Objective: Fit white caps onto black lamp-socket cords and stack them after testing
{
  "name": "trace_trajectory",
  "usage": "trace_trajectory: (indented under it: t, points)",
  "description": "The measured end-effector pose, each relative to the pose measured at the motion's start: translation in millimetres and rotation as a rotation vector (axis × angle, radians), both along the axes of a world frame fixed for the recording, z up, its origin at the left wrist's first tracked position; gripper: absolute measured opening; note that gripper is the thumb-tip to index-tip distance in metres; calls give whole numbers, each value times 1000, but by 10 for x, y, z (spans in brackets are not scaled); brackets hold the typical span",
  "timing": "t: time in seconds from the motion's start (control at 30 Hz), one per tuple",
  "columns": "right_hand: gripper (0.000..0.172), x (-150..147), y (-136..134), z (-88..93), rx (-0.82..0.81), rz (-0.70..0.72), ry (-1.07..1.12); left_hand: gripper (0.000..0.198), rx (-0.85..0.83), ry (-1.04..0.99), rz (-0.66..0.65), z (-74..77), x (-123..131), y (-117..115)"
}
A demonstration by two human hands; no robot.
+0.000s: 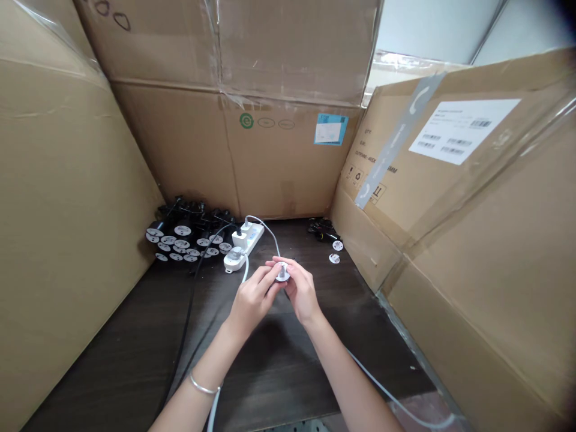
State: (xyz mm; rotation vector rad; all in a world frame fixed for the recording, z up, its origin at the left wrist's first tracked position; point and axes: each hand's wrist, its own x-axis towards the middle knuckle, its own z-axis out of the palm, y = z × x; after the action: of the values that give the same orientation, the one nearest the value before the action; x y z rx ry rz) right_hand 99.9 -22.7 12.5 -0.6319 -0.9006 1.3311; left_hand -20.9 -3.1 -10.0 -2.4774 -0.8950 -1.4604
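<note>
My left hand [253,296] and my right hand [300,290] meet over the middle of the dark wooden table [135,360]. Between their fingertips they pinch a small round white part [282,273] with a dark centre. A white cable [265,231] loops from this spot back to a white power strip [243,246] just beyond my hands, which has a white plug block in it. A silver bangle [202,386] circles my left wrist.
A heap of several round white-faced parts with black wires [184,240] lies at the back left. Two loose ones [335,252] and a black bundle [320,228] lie at the back right. Big cardboard boxes [279,162] wall the table on three sides. A black cable [184,324] runs toward me.
</note>
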Motion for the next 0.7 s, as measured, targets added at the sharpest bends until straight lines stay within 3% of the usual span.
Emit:
trace_trajectory:
  t: [0.27,0.5,0.7]
  points:
    - [22,4,-11,-9,-18,-99,-99,38,35,13,-21,-78,-2,-3]
    - [33,-1,-32,14,34,56,32,40,22,-82,4,8,3,-7]
    - [32,-1,-41,22,33,38,-19,39,28,-42,0,9,-12,-4]
